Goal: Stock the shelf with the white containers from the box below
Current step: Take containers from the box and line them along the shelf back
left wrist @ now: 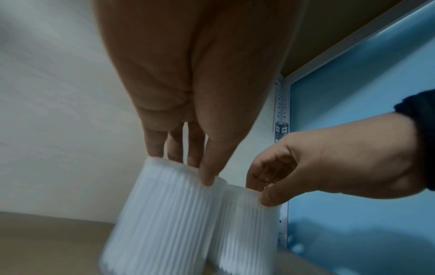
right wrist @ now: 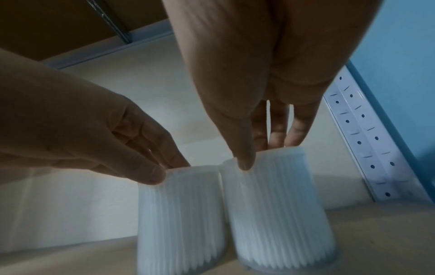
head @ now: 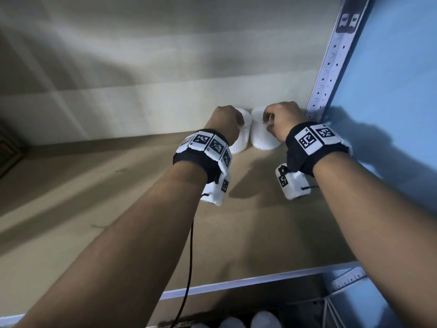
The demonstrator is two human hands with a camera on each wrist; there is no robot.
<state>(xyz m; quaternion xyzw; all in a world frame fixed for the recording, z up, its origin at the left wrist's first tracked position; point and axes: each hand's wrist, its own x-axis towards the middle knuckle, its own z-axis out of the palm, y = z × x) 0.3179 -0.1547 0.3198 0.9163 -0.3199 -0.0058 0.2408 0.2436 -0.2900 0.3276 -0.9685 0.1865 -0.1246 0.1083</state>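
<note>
Flanking containers [head: 262, 136], upright post [head: 331, 67], blue panel [head: 390, 79]

I am looking into what reads as a stockroom or shop storage bay. A white perforated steel upright [head: 331, 67], the boltless-racking kind, is standing just right of the right hand's [head: 282, 121] grip. A plain brown shelf board [head: 118, 197] is lying under both grips, a pale wall [head: 142, 67] behind, a blue wall [head: 390, 79] to the right. Identical ribbed white containers [head: 262, 136] are sitting in a row.
</note>
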